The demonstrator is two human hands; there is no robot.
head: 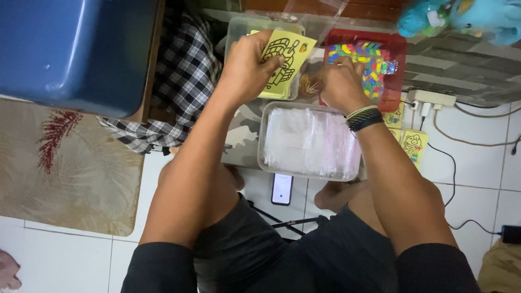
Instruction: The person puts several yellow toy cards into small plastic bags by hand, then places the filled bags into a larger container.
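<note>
We recorded the left hand [247, 68] raised over the work area, fingers curled and thumb pressed against a yellow card [283, 59] with a black line drawing; the card was pinched at its left edge and stood tilted, its printed face toward the camera. Directly behind the card sat a clear plastic tub [239, 27] holding more yellow sheets.

The right hand [339, 84] was lowered at the near left corner of a red tray [399, 49] filled with small multicoloured pieces [366, 62]. Its fingers were bent downward and hidden by the back of the hand, so we could not tell whether they gripped anything. A small round orange-and-white object [309, 86] lay just beside that hand, between the two hands. A dark and light wristband [362, 116] circled the right wrist.

Nearer the body, below both hands, a clear rectangular container [266, 135] held a stack of transparent plastic bags [309, 141]. A phone [281, 189] lay on the white tiled floor just beneath it. To the right of the container, more yellow cards [413, 145] rested on the floor near a white power strip [431, 98]. A checked cloth [179, 81] lay to the left, next to a blue bin [76, 49].
</note>
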